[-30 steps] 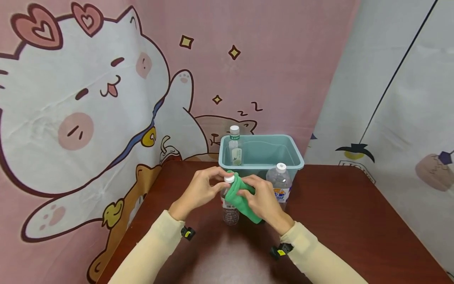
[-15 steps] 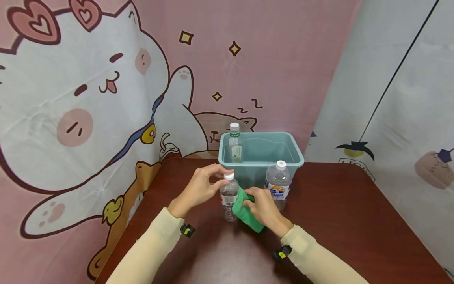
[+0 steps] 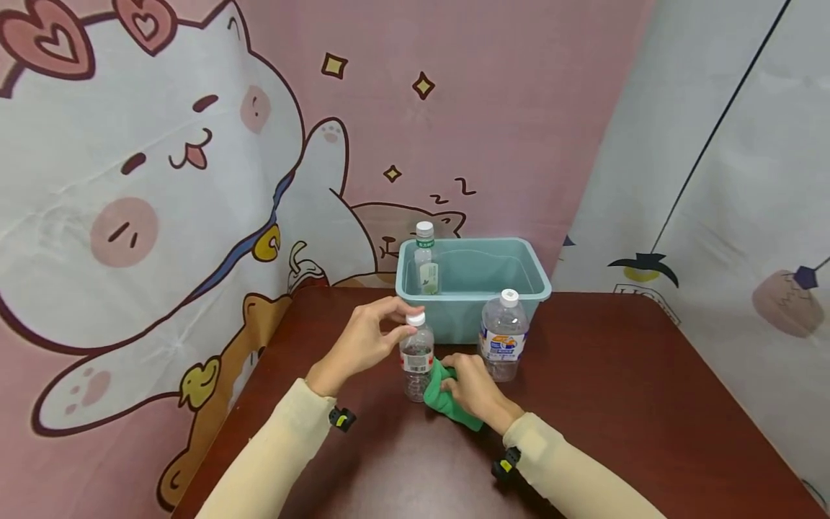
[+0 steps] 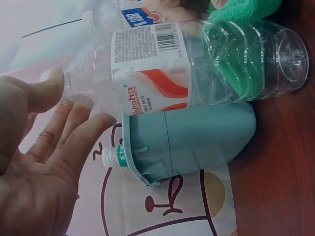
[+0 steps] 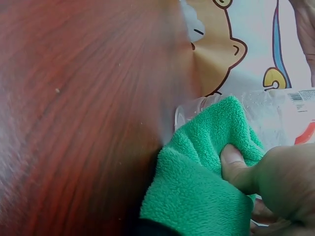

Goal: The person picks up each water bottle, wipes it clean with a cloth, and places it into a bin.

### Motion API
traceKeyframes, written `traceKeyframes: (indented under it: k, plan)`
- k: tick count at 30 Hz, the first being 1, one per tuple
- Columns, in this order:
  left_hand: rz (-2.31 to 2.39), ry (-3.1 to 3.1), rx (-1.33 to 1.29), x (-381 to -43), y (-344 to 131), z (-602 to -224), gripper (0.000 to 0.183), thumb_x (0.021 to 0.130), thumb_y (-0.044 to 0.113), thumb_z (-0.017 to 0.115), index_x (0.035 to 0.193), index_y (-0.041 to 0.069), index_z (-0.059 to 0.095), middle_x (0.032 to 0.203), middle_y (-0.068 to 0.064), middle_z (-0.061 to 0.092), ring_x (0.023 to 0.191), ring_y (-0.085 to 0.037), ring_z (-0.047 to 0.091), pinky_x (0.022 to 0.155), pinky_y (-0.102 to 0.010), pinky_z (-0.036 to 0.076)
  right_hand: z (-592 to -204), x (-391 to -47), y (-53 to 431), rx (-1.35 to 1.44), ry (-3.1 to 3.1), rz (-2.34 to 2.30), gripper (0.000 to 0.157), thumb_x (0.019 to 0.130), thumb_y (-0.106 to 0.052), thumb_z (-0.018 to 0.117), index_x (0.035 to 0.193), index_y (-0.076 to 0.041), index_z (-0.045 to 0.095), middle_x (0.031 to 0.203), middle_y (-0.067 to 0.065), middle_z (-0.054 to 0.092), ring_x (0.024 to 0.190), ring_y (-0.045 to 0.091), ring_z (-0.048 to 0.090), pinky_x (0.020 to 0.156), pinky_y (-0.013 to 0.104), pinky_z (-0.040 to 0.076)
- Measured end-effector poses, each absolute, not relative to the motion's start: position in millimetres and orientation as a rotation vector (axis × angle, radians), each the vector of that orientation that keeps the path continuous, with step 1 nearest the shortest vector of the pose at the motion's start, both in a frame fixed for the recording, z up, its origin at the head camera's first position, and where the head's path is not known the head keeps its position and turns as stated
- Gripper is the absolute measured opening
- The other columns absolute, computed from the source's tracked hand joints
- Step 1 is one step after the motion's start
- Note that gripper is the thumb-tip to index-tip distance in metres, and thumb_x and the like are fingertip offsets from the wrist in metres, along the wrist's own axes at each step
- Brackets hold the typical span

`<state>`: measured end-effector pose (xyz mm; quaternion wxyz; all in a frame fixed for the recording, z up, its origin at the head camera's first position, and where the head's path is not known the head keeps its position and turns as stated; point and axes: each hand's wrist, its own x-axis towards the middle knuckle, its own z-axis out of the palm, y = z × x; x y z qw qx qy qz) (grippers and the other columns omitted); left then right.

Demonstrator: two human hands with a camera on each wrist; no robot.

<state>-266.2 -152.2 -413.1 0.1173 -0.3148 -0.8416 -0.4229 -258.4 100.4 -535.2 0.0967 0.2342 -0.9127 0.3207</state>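
since a second ago my right hand (image 3: 472,389) has slid the green cloth (image 3: 447,396) down to the small bottle (image 3: 418,357)'s base, fingers pinching it, while my left hand (image 3: 363,342) only fingertip-pinches the cap, so a hard wipe toward nine o'clock could tip it on the table (image 3: 616,404).

The small bottle (image 3: 418,357) is showing clear, glossy ribbed plastic with a shiny printed paper-like label, while the green cloth (image 3: 444,395) is looking fluffy, matt terry. The table (image 3: 616,389) is gleaming as smooth polished dark wood, and the teal bin (image 3: 476,285) is reading as smooth satin plastic
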Motion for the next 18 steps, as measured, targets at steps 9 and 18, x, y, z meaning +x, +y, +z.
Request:
traceKeyframes:
  k: [9, 18]
  plan:
    - [-1.224, -2.467, -0.907, -268.8, -150.6, -415.4, 0.035, 0.1, 0.007, 0.092, 0.132, 0.018, 0.083, 0.139, 0.001, 0.085, 0.114, -0.018, 0.087, 0.092, -0.031, 0.072, -535.3, -256.4, 104.6, 0.606, -2.687, 1.093, 0.031, 0.091, -0.004, 0.097, 0.121, -0.007, 0.09, 0.119, 0.007, 0.091, 0.117, 0.029, 0.086, 0.099, 0.049, 0.071]
    - [-1.202, -2.449, -0.922, -270.5, -148.3, -414.8, 0.036, 0.101, 0.008, 0.092, 0.135, 0.017, 0.083, 0.137, 0.0, 0.086, 0.114, -0.018, 0.086, 0.097, -0.045, 0.073, -514.2, -252.3, 106.3, 0.457, -2.577, 1.314, 0.036, 0.097, -0.005, 0.093, 0.132, -0.012, 0.089, 0.129, 0.003, 0.089, 0.123, 0.025, 0.084, 0.106, 0.052, 0.068]
